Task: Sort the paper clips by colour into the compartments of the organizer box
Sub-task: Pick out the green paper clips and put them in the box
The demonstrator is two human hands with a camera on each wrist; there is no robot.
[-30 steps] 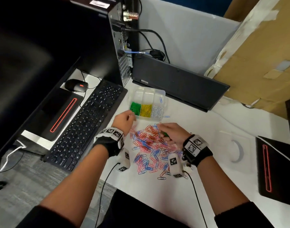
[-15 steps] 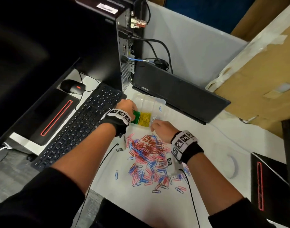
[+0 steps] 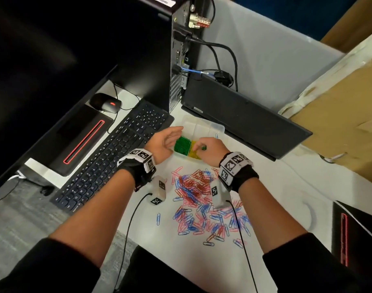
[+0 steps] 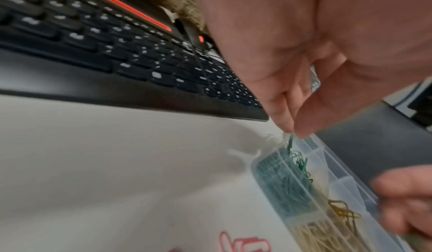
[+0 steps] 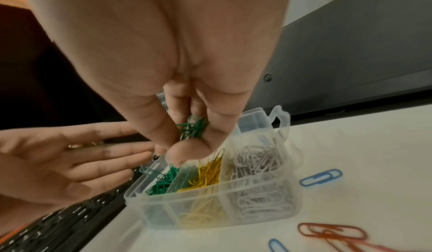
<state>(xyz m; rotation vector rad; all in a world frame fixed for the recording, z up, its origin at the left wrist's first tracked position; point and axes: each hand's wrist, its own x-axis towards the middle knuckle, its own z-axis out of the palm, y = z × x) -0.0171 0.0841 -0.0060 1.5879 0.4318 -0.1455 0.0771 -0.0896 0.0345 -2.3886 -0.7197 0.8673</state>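
The clear organizer box [image 3: 220, 129] stands behind a loose pile of red and blue paper clips [image 3: 202, 199] on the white table. Its near row holds green clips [image 3: 182, 145], yellow clips [image 3: 194, 155] and, in the right wrist view, white clips [image 5: 257, 161]. My left hand [image 3: 166, 140] hovers over the green compartment with its fingers straight. A green clip [image 4: 290, 142] hangs just under its fingertips [image 4: 282, 123]. My right hand [image 3: 210, 149] is above the yellow compartment, fingers curled round a small bunch of green clips [image 5: 192, 128].
A black keyboard [image 3: 117, 153] lies left of the box, with a mouse [image 3: 106, 104] behind it. A computer tower [image 3: 176, 49] and a closed black laptop [image 3: 244, 117] stand behind. Cardboard [image 3: 339, 113] is at the right, and a black device [image 3: 358, 233] at the right edge.
Both hands moved from the clip pile up to the organizer box. The left hand now spreads its fingers over the green compartment; the right carried green clips over the box.
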